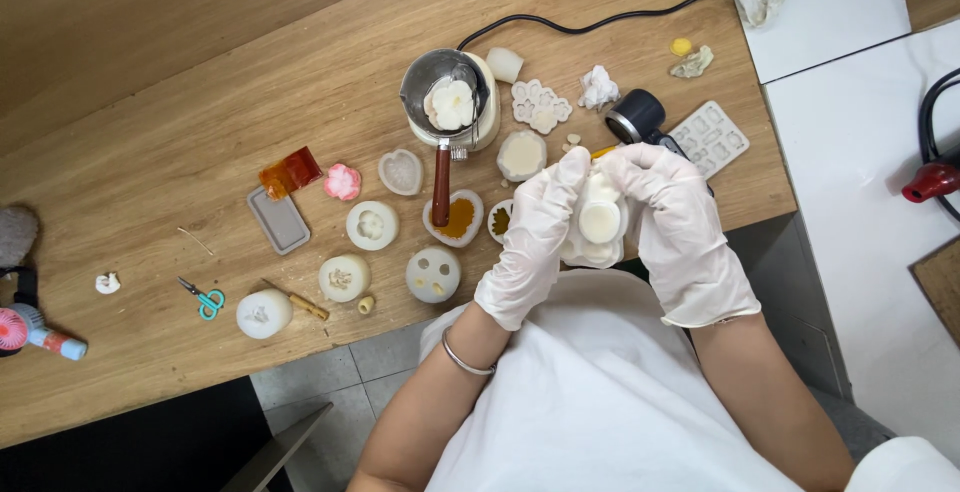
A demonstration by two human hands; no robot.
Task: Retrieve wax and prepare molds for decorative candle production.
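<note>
Both gloved hands close their grip on one white silicone mold (598, 224), held above the near edge of the wooden table (180, 142). The left hand (530, 242) wraps its fingers around the mold's left side; the right hand (675, 227) clamps the right side, thumb over the top. Just behind the hands lies one black heat tool (637, 117) and one flat white tray mold (710, 137). To the left stands one metal melting pot (445, 92) with a brown handle, holding a pale flower-shaped piece. Around it sit several small round and heart-shaped molds, two of them filled with amber wax. Farther left lie one pink flower (342, 181), one orange sheet (290, 172), one grey tray (278, 220) and one pair of teal scissors (205, 299).
</note>
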